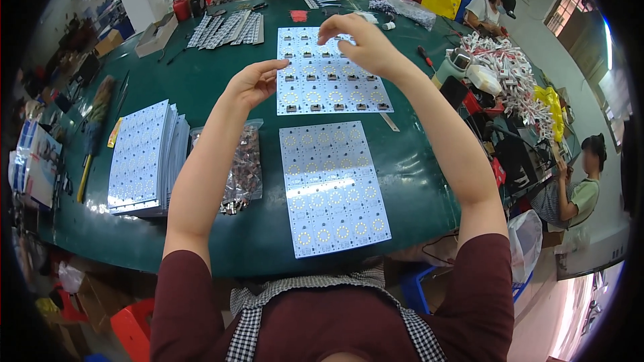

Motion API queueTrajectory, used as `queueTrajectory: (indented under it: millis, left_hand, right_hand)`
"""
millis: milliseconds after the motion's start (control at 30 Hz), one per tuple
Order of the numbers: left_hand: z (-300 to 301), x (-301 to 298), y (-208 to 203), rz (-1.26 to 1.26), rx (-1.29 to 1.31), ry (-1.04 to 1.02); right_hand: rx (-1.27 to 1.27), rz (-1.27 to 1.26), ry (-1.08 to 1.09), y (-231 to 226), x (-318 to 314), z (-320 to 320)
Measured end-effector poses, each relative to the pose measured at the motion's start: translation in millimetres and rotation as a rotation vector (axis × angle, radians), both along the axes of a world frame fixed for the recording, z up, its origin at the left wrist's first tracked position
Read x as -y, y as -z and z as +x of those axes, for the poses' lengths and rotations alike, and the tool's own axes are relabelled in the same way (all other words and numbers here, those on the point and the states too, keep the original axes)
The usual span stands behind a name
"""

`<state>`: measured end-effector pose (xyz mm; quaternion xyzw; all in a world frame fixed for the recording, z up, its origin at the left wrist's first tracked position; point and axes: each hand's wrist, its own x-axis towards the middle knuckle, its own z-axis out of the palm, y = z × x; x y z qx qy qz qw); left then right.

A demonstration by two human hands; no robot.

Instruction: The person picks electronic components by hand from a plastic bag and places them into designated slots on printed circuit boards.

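No legible text — anywhere

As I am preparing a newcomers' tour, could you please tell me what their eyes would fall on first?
Probably the farther white circuit board on the green table, dotted with dark parts, with the left hand at its left edge and the right hand over it. A nearer board lies in front, catching glare. Next may come the stack of boards at left and the heap of white and red pieces at right.
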<state>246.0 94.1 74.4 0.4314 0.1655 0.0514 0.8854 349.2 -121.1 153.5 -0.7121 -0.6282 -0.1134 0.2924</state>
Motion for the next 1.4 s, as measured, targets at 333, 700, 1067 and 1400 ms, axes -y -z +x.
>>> queueTrajectory:
  millis: [333, 700, 1067, 1400]
  left_hand:
    - [1, 5, 1, -0.005, 0.009, 0.029]
    - [-1, 7, 5, 0.023, 0.016, 0.047]
    - [-7, -3, 1, -0.021, 0.035, 0.01]
    - [-3, 2, 0, -0.002, 0.011, -0.009]
  right_hand:
    - [0.053, -0.126, 0.058, 13, -8, -6]
    - [0.106, -0.204, 0.078, 10, -11, -18]
    - [-0.418, -0.037, -0.054, -14, 29, -3]
    - [-0.277, -0.19, -0.093, -4, 35, -22]
